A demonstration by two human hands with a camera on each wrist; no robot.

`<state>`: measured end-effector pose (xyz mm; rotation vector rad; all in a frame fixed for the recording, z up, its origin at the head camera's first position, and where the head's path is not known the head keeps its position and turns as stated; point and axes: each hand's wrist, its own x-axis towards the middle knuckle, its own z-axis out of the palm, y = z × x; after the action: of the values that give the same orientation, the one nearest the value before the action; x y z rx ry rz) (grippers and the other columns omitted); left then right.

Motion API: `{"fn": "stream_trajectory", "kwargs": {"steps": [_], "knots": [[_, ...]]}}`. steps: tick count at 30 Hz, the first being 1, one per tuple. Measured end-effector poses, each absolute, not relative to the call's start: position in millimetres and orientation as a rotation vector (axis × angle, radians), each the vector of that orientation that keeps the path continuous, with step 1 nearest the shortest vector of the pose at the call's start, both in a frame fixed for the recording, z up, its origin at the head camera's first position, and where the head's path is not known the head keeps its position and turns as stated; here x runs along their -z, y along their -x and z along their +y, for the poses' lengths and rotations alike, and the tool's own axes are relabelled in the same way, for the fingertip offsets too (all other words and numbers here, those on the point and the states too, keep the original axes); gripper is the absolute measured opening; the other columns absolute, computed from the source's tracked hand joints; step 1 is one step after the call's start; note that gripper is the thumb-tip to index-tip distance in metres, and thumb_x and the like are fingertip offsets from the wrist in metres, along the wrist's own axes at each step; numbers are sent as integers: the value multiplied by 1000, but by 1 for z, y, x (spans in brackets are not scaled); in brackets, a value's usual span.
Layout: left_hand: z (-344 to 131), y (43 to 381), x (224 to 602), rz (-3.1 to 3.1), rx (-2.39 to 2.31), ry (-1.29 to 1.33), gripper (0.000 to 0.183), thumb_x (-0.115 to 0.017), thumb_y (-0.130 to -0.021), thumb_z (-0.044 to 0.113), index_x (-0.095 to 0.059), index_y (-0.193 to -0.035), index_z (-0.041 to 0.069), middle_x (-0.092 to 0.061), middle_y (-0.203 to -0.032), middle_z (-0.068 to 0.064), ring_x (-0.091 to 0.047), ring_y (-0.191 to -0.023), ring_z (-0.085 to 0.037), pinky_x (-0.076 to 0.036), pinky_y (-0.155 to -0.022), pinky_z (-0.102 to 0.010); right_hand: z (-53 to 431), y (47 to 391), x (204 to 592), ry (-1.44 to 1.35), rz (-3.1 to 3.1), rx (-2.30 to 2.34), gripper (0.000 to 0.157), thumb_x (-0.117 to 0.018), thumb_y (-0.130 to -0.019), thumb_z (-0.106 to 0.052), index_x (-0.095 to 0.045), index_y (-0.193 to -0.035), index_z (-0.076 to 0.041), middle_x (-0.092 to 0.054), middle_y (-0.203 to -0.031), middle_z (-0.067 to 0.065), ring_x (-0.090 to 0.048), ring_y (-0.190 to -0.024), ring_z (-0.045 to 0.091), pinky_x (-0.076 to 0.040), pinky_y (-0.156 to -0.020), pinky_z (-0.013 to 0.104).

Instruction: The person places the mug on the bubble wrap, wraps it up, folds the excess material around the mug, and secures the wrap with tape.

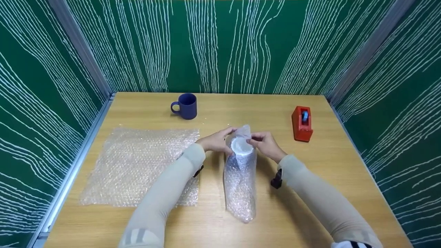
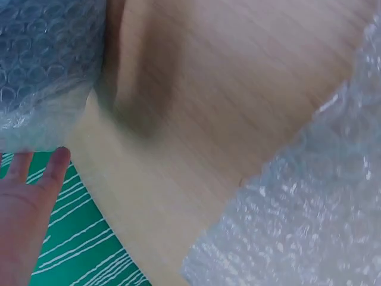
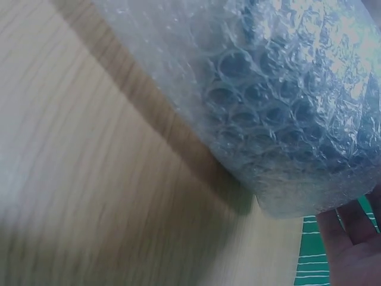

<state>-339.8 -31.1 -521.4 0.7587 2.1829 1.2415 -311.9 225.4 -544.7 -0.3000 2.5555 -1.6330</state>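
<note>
A bubble-wrapped bundle [image 1: 240,186] lies lengthwise on the table, a round whitish end [image 1: 242,146] showing through the wrap at its far part. My left hand [image 1: 217,140] holds the bundle's left side near that end, thumb below and fingers above. From the right, my right hand [image 1: 266,144] pinches the wrap beside the round end. A loose flap of bubble wrap [image 1: 244,131] stands up between the hands. Both wrist views show the wrapped bundle [image 2: 44,65] close up, with fingertips of the right hand [image 3: 351,238] at its edge. What is inside is mostly hidden.
A flat sheet of bubble wrap [image 1: 137,165] lies on the left of the wooden table [image 1: 275,213]. At the back stands a dark blue mug [image 1: 188,107]. A red tape dispenser [image 1: 302,124] with blue tape sits at the right. Green walls [image 1: 293,20] enclose the table.
</note>
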Motion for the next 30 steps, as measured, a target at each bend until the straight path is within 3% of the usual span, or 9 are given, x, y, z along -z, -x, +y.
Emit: {"fn": "stream_trajectory", "kwargs": {"steps": [5,10,18,22,30], "knots": [[-30,339,522,2215,-1186,-805,114,-98,-78,18,-32,-170,22,-35,-177,-8,-32,-164,-32,-21,-137,-54,225,312,547,303,2567,1658,28,-72,-100,-3,-77,-126,7,-77,-126,26,-75,-106,15,-58,-87,15],[-29,339,524,2253,-1194,-840,105,-98,-79,16,-39,-166,15,-44,-171,-10,-36,-162,-31,-22,-137,-49,224,312,547,263,2568,1675,28,-72,-100,-3,-76,-125,10,-76,-124,28,-73,-99,8,-57,-84,13],[-32,339,523,2311,-1188,-771,89,-97,-81,22,-51,-158,21,-51,-167,-3,-40,-160,-29,-25,-136,-53,219,316,546,229,2573,1666,27,-73,-101,-3,-76,-125,8,-76,-126,28,-76,-110,25,-57,-85,14],[-37,341,521,2327,-1204,-731,89,-95,-82,20,-52,-160,21,-50,-169,-4,-40,-160,-31,-25,-135,-55,214,323,546,216,2575,1690,26,-73,-101,-3,-77,-124,8,-76,-126,27,-75,-112,27,-58,-87,15],[-46,349,522,2347,-1225,-723,89,-90,-85,14,-48,-163,20,-46,-171,-6,-39,-161,-33,-24,-136,-56,202,333,543,198,2568,1695,28,-73,-100,-1,-76,-127,5,-76,-128,26,-76,-116,34,-63,-97,29]]}}
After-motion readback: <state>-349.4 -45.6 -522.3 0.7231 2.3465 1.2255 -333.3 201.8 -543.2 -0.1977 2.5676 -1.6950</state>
